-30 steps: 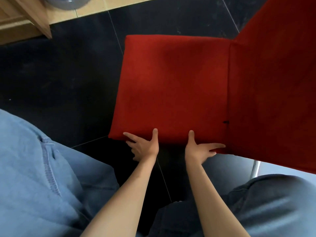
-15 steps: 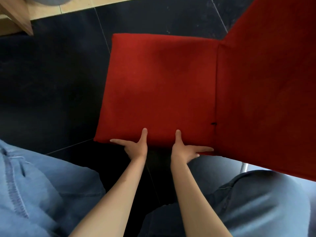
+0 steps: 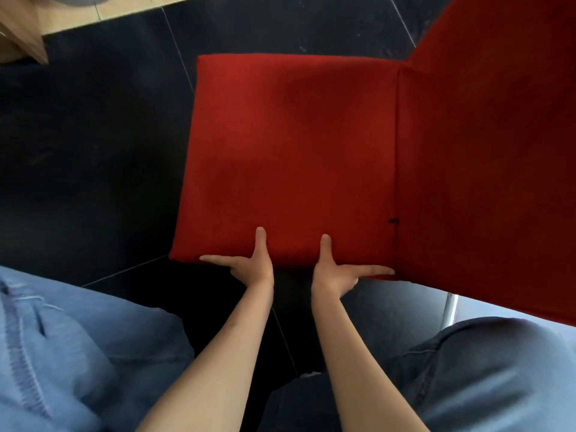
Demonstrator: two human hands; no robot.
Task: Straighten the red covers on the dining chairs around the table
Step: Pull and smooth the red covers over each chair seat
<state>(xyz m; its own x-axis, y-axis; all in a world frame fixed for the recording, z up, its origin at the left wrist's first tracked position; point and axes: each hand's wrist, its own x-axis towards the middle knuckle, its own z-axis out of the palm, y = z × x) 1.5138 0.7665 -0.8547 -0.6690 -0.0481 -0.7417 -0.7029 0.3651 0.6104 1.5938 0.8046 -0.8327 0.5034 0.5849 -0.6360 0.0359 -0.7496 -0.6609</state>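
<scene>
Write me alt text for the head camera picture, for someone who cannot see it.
Seen from above, a person's left hand and right hand grip the near edge of a red chair seat cover, thumbs on top. The red backrest rises at right, over dark floor tiles.

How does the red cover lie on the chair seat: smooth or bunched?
Smooth. The red cover lies flat across the seat with no visible folds; both hands, left and right, hold its near edge.
</scene>
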